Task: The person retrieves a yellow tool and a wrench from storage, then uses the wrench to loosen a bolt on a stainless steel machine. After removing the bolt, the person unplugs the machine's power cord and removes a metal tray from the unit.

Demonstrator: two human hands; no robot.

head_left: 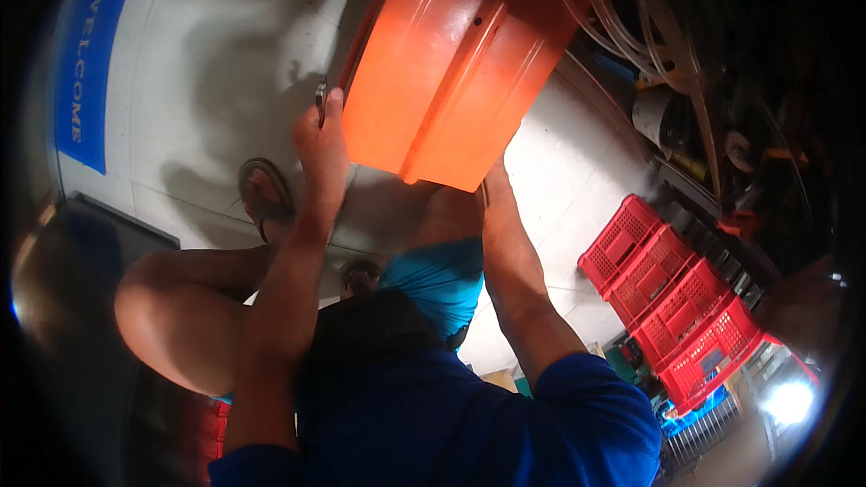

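A large orange sheet-metal cover (451, 54) with pressed ribs fills the upper middle of the view, tilted above the pale floor. My left hand (320, 140) grips its left edge, thumb up, beside a small metal part (320, 95) at that edge. My right hand (495, 185) reaches up to the cover's lower edge, and its fingers are hidden behind the metal. Both forearms rise from blue sleeves at the bottom. Below the cover I see my bare knee (171, 307), teal shorts (437, 275) and a sandalled foot (266, 194).
A blue mat (86, 63) lies on the floor at the upper left. Several red plastic crates (677, 298) stand in a row at the right. Clear hoses (649, 27) and dark clutter hang at the upper right. A bright light (789, 401) glares at the lower right.
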